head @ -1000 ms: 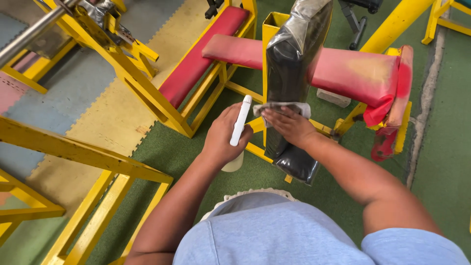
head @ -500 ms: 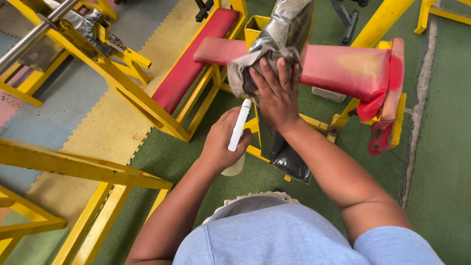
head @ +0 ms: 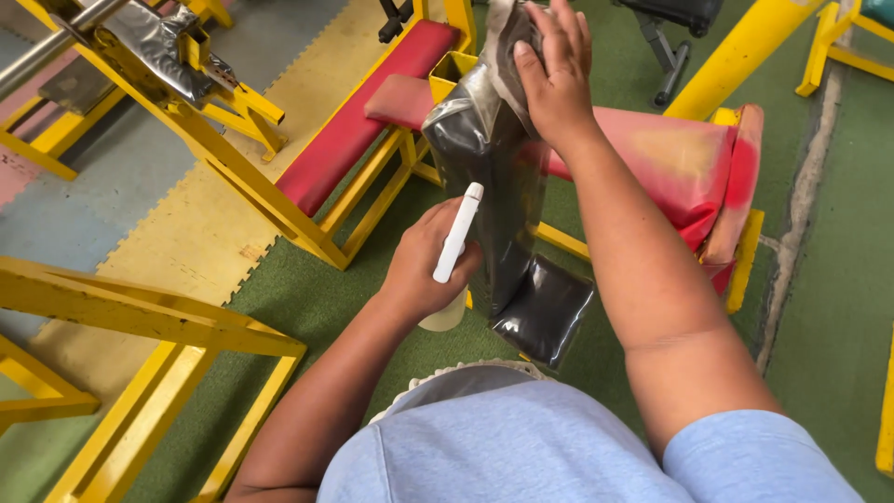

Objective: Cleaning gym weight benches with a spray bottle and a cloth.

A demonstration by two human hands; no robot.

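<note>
now the right hand (head: 557, 70) presses a grey cloth (head: 507, 42) flat on top of the black pad (head: 494, 177) — left hand (head: 426, 261) just beside it grips a white spray bottle (head: 456, 237); pressed unevenly, the cloth might slip off.

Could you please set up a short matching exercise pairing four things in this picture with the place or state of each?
Things:
1. right hand
2. left hand
3. red bench seat
4. black pad

Place or state:
A. lies in a yellow frame at upper left of the pad
B. stands upright, wrapped in shiny plastic
C. pressed flat near the pad's top
D. closed around a white spray bottle

Pairs: 1-C, 2-D, 3-A, 4-B
</note>
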